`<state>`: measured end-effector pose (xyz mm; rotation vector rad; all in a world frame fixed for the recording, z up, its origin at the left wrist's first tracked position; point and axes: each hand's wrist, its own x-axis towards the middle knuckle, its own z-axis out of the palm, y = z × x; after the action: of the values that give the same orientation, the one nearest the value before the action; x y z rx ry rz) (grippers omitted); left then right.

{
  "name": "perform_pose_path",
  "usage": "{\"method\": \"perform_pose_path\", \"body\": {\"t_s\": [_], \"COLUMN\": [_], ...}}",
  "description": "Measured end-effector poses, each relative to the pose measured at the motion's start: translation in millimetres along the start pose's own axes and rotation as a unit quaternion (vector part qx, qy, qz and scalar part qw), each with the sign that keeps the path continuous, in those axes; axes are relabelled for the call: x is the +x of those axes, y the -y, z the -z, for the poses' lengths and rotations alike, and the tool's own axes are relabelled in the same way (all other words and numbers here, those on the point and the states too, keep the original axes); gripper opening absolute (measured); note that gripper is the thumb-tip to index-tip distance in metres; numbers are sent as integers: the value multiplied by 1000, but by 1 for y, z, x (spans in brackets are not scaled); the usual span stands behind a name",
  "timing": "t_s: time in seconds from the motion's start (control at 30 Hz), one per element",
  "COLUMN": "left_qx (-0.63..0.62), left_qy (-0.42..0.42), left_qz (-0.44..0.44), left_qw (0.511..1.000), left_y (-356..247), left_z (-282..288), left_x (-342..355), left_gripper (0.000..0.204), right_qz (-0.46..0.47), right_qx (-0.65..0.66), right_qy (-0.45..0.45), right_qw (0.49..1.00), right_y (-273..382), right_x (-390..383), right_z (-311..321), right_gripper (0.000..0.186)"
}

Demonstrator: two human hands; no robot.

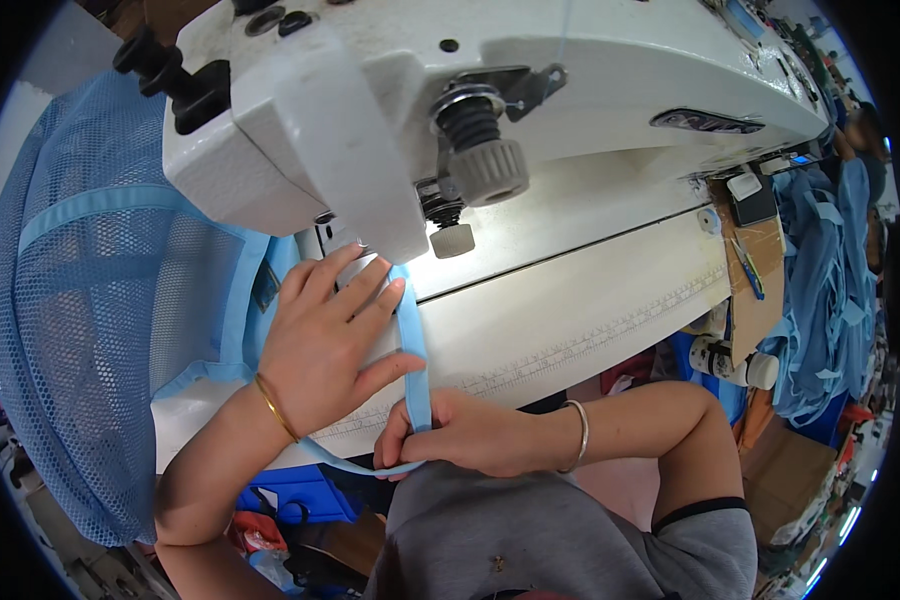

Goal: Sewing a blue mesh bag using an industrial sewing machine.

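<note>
My left hand (pixel 325 340) lies on the bed of a white sewing machine (pixel 590 120), its fingers stretched out and spread. The fingertips reach under the machine head, and the thumb tip touches a light blue fabric strip (pixel 411 325). That strip runs from under the head toward me. Closed around its near part is my right hand (pixel 450 430), close to the table's front edge; the strip then curves away left below my left wrist. A blue mesh piece (pixel 90 300) with light blue binding hangs at the left, its bound edge beside my left hand. The needle is hidden.
A printed ruler (pixel 570 350) runs along the white tabletop's front. Right of it are a cardboard piece (pixel 755 300) with a cutter (pixel 748 270), a white bottle (pixel 735 362) and a heap of blue strips (pixel 815 300). A blue bin (pixel 300 492) sits below the table.
</note>
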<state>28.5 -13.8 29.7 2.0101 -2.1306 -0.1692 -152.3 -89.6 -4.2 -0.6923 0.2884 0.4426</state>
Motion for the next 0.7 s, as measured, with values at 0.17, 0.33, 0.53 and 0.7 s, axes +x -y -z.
{"method": "perform_pose_path", "body": {"t_s": [0.17, 0.33, 0.53, 0.7], "left_qx": [18, 16, 25, 4], "left_qy": [-1, -4, -7, -18], "left_qz": [-4, -7, -9, 13], "left_qw": [1000, 1000, 1000, 1000], "left_y": [1, 1, 4, 7], "left_z": [3, 5, 4, 3], "left_x": [2, 4, 8, 12], "left_gripper": [57, 53, 49, 42], "right_qz": [-16, -15, -8, 2], "right_qx": [45, 109, 144, 157], "right_qy": [-22, -38, -64, -55], "right_qw": [999, 993, 988, 986], "right_y": [6, 7, 15, 23], "right_x": [5, 11, 16, 21], "right_z": [-1, 1, 6, 10], "right_gripper": [11, 9, 5, 6]}}
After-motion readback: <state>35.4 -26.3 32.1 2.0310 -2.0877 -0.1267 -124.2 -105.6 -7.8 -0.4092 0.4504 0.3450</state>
